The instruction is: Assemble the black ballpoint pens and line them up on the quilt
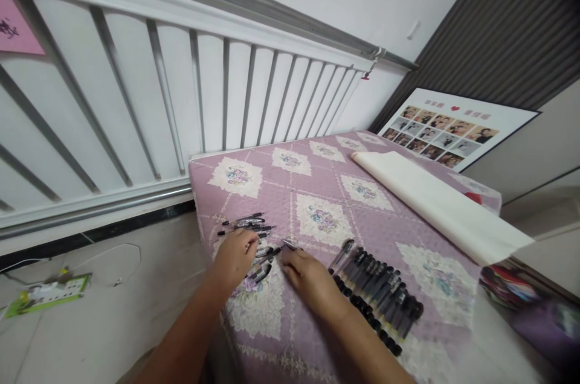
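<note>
My left hand (237, 254) reaches over a loose pile of black and clear pens (248, 223) near the left edge of the cloth-covered table. Its fingers are curled together among the pens, and what they pinch is hidden. My right hand (310, 281) is closed around a pen (290, 244), whose silvery end shows beyond the fingertips. Between both hands lie more pens (260, 274), pointing different ways. To the right of my right hand, a slanting row of many pens (380, 287) lies side by side, with a line of black caps (362, 307) along its near side.
The table wears a purple flowered cloth (272, 188). A rolled cream sheet (435, 209) lies across its right part, before a framed photo board (453, 127). A white radiator (263, 94) stands behind. A green-edged power strip (49, 296) is on the floor at left.
</note>
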A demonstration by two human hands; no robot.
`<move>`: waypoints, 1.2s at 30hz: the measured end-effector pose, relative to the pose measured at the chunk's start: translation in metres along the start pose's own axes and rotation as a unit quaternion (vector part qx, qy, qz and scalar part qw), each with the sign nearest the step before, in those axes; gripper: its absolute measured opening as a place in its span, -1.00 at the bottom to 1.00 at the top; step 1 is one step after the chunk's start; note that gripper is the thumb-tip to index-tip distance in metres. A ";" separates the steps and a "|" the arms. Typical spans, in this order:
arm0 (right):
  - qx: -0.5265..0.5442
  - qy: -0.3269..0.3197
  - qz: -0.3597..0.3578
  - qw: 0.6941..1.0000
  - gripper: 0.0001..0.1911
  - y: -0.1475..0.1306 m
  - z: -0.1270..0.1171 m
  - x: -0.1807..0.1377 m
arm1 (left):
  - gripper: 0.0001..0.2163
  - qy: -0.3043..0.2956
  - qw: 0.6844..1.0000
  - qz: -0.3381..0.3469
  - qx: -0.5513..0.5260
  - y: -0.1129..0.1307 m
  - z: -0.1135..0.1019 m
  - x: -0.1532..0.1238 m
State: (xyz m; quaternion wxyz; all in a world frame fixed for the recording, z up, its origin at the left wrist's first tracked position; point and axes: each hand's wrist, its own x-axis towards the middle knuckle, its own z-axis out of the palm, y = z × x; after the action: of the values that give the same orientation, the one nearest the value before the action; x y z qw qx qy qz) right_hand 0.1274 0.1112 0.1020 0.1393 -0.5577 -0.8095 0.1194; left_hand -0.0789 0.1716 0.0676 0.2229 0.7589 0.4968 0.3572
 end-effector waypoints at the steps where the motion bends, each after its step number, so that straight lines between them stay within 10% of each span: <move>1: 0.019 0.014 -0.001 1.000 -0.83 -0.005 0.008 0.003 | -0.86 -0.019 1.000 0.004 0.009 -0.001 0.001 0.000; 25: 0.078 0.148 0.031 0.985 -0.87 -0.017 0.050 0.013 | -0.89 -0.172 0.976 0.052 0.124 0.020 -0.006 -0.018; 36: 0.290 0.243 0.186 0.907 -0.82 0.002 0.058 0.012 | -0.96 -0.158 0.974 0.025 0.163 0.016 0.002 -0.015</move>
State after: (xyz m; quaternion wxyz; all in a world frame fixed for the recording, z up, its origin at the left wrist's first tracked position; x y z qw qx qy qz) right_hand 0.1045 0.1210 0.0486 0.4620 -0.6453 -0.5618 0.2335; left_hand -0.0719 0.1515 0.0728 0.1629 0.8439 0.4879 0.1524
